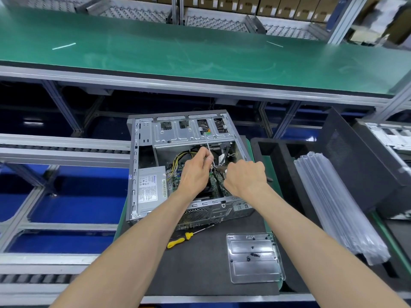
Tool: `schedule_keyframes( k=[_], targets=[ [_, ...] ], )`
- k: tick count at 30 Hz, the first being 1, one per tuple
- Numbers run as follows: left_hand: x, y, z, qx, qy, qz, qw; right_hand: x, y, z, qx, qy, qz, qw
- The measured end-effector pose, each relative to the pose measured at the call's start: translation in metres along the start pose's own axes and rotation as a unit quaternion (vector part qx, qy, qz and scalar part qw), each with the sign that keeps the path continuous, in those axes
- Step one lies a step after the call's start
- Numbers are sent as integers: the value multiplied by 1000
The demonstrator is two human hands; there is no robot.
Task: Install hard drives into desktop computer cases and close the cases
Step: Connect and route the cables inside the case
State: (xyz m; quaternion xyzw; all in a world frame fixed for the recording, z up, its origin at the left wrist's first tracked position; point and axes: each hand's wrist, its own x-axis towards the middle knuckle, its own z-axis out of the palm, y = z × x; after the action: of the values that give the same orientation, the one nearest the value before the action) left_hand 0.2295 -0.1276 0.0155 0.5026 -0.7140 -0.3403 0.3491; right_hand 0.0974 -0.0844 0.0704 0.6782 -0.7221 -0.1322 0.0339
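Dark surface point(200, 270) carries the open case point(186, 165), where the left hand point(195, 172) pinches a thin screwdriver point(208, 144) and the right point(245, 177) grips a cable, likely mid-install; next, plug in precisely.

Inside the open grey metal desktop case point(189, 165), the left hand point(195, 172) and right hand point(245, 177) covered much of the green motherboard, and whatever their curled fingers pinched was too small to identify. Right of the case, a second silver chassis point(389, 138) was cut off by the frame edge. Beyond the case, the stacked brown cartons point(278, 6) were blurred.
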Motion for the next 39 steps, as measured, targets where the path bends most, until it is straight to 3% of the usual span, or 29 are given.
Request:
schedule_keyframes(
  k=[9, 16, 18, 22, 25, 28, 31, 34, 36, 39],
  targets=[
    [0, -1, 0, 5, -3, -13, 1000, 3, 6, 9, -4, 42, -18, 999],
    [-2, 7, -7, -44, 32, -69, 996, 6, 24, 8, 131, 1, 71, 989],
    [-10, 13, -12, -29, 53, -19, 998, 6, 27, 5, 164, 12, 82, 983],
    [-50, 18, -22, 68, 70, 170, 981, 1, 31, 4, 207, 47, 94, 973],
    [-90, 6, -20, 160, 44, 319, 933, -4, 31, 4, 220, 61, 92, 969],
    [-125, -22, -12, 272, -43, 371, 887, -11, 31, 6, 218, 78, 84, 969],
    [-148, -50, -4, 374, -155, 313, 859, -25, 29, 7, 240, 114, 64, 962],
    [-159, -69, 0, 458, -244, 162, 839, -48, 26, 12, 266, 188, 4, 946],
    [-163, -79, 0, 465, -260, 93, 841, -65, 22, 18, 264, 241, -61, 932],
    [-164, -81, -2, 443, -236, 59, 863, -89, 14, 38, 242, 267, -148, 921]
  ],
)
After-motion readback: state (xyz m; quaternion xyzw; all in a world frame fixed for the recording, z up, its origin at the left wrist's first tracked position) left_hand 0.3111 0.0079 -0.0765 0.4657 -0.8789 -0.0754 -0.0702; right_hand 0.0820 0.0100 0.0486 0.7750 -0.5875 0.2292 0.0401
